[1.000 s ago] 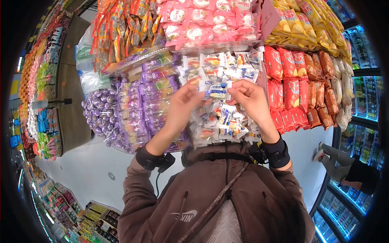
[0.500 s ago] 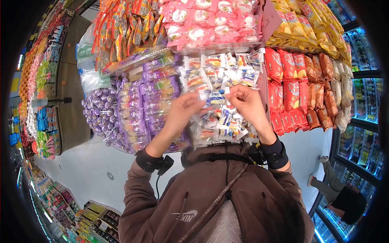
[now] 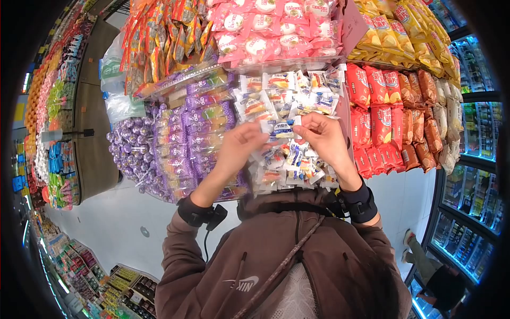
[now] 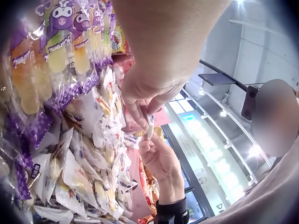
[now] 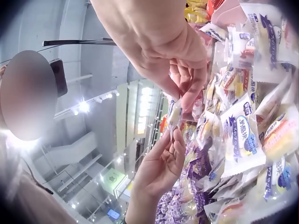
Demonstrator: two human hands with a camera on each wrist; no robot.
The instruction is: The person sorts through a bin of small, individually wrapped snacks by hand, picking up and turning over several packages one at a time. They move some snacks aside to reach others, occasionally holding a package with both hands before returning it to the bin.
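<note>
A small white and blue wrapped candy (image 3: 280, 128) is stretched between both hands above a bin of similar packets (image 3: 265, 178). The left hand (image 3: 241, 143) pinches its left end with thumb and fingertips. At the other end, the right hand (image 3: 322, 136) pinches the wrapper. From the right wrist view, the candy (image 5: 174, 115) hangs between the right hand (image 5: 173, 60) above and the left hand (image 5: 161, 165) below. The left wrist view shows the candy (image 4: 150, 125) edge-on between the left hand (image 4: 152, 93) and the right hand (image 4: 161, 165).
Purple jelly packs (image 3: 207, 127) and purple lollipops (image 3: 133, 149) lie left of the white packets. Red packets (image 3: 382, 117) fill the right side, pink ones (image 3: 260, 45) the back. A person (image 3: 445, 284) stands by the lit coolers at lower right.
Both hands and the candy have lowered slightly toward the body since the earliest frame, still pinching it. The person near the coolers has moved down in the view.
</note>
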